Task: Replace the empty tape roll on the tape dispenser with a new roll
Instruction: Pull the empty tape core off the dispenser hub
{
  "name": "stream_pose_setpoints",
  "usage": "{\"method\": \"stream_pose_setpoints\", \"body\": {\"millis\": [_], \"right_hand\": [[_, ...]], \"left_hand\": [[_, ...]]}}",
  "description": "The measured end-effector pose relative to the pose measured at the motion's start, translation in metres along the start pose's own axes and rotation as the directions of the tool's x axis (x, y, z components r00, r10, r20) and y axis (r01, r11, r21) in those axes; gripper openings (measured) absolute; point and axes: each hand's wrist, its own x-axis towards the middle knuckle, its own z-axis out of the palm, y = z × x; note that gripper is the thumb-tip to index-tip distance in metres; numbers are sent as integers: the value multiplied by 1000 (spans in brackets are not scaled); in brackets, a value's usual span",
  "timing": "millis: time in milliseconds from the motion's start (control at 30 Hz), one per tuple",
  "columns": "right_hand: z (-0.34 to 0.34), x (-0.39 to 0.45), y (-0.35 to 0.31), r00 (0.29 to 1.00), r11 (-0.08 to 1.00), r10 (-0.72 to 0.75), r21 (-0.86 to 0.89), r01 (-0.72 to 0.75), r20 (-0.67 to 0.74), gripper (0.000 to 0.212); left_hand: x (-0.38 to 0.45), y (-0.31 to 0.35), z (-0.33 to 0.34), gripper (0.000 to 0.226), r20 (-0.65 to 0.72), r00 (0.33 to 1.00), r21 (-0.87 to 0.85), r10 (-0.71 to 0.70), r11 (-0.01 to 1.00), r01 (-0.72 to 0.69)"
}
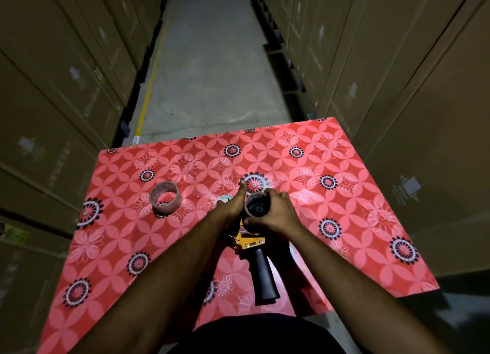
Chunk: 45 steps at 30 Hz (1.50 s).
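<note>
There is one tape dispenser (253, 245), with a yellow metal frame and one black handle that points toward the person, and it is the landmark for all the rest. Two rolls are visible: one roll (256, 207) sits at the far end of the dispenser, on its hub, and one separate brownish ring (166, 196) stands on its edge side flat on the table, well apart to the left of the dispenser; it looks like a bare cardboard core, but the dim light makes this not sure. Two bare hands are in view. The right hand (275, 213) is closed around the right side of the roll on the dispenser, with the thumb pressing at the near rim. The left hand (233, 205) lies along the left side of the dispenser with the fingers stretched forward past the roll, and it seems to steady the frame; whether it really grips I cannot tell. The dispenser is held just above the table (344, 221), which has a red cover with flower patterns. On both sides of the table stand tall stacks of brown cartons (397, 75), and beyond the dispenser a grey concrete aisle (212, 75) with one yellow line runs away.
</note>
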Motion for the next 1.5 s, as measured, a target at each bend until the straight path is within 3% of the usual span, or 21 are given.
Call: {"method": "stream_pose_setpoints", "body": {"millis": [67,167,267,400,467,600,733,833,933,1100,1233,1367,1433,1500], "right_hand": [[-2,1,3,999,999,-41,5,41,-13,92],[-13,5,14,988,988,-150,25,149,28,86],[-15,4,15,985,984,-171,56,169,34,89],[-1,-5,3,998,999,-39,-11,38,-54,104],[-1,-4,1,995,1000,2,-18,-4,-98,99],[-13,6,8,996,997,-79,11,79,-35,88],[-12,8,7,993,994,-113,3,113,32,101],[-3,4,-5,1000,1000,-9,-25,10,20,117],[-1,6,-4,998,1000,11,-20,-12,-60,106],[-16,11,6,996,996,-87,0,87,28,97],[-13,7,-2,996,996,-86,17,86,19,108],[-3,4,-8,996,998,61,-12,-61,-68,109],[-3,5,-2,995,999,30,19,-28,-99,100],[-6,7,3,995,999,-11,49,16,-103,94]], "left_hand": [[-80,12,15,155,-50,998,11,42,999,-41],[-113,12,21,157,-35,997,-10,62,998,-63],[-61,8,12,175,-29,999,-31,39,999,-40],[60,-15,-8,171,61,998,-13,18,1000,-17],[19,-6,-3,178,61,998,-3,-1,1000,1],[-67,9,11,183,-35,999,-7,12,1000,-13],[-89,13,16,170,1,997,-66,81,995,-81],[-77,11,12,187,17,997,-73,78,994,-77],[-31,3,-1,178,33,997,-27,64,998,-63],[-66,7,6,170,13,998,33,65,997,-66],[-121,23,11,118,77,973,2,218,976,-219],[-125,26,7,117,110,974,0,198,980,-199],[-126,26,7,107,59,975,5,216,976,-217],[-122,25,8,116,48,976,-19,214,977,-213]]}}
